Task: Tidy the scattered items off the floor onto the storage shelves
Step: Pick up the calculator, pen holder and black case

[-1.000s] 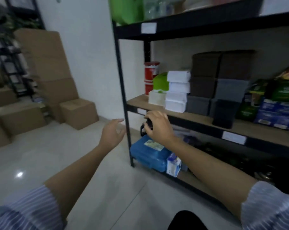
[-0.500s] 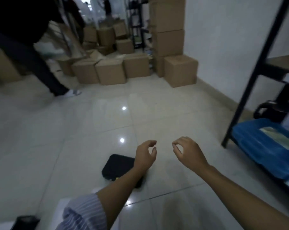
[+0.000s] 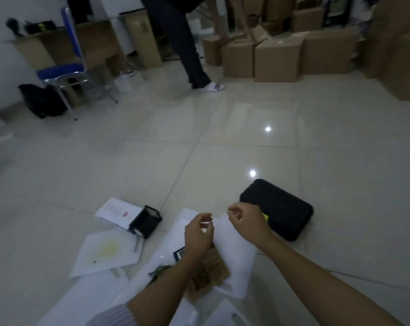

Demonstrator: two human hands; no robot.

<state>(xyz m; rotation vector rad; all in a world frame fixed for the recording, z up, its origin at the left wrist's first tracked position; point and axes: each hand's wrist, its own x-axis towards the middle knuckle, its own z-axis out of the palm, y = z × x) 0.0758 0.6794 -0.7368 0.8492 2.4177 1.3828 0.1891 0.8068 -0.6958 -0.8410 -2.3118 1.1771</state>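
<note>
While both hands are hovering over the clutter, the nearest pickup looks like the white sheet (image 3: 232, 245) lying on the floor (image 3: 152, 161), just beside the black case (image 3: 279, 208). Sheet: prob. light, thin, floppy; likely to sag or slide on glossy tile, so best pinched at its near top edge w/ two hands, one per corner. Case: looks stiff, padded, heavier; prob. wants a full grip along a long side.

Left hand (image 3: 198, 234) is hanging above the sheet, fingers loosely curled, thumb & forefinger close together; whether it is pinching the sheet's edge can't be told. Right hand (image 3: 246, 220) is doing likewise at the sheet's top corner, fingertips nearly meeting, contact unclear. Hands are near each other but apart.

Also waiting on the floor: a brown patterned pad (image 3: 211, 271) partly under the left forearm, a white tray (image 3: 107, 252) w/ a yellow stain, a small black box (image 3: 146, 221) leaning on a white booklet (image 3: 116, 211). Shelves are not in view. In the bkgd, another person's leg (image 3: 194, 62) is passing cardboard boxes (image 3: 277, 60) & a blue chair (image 3: 63, 71).
</note>
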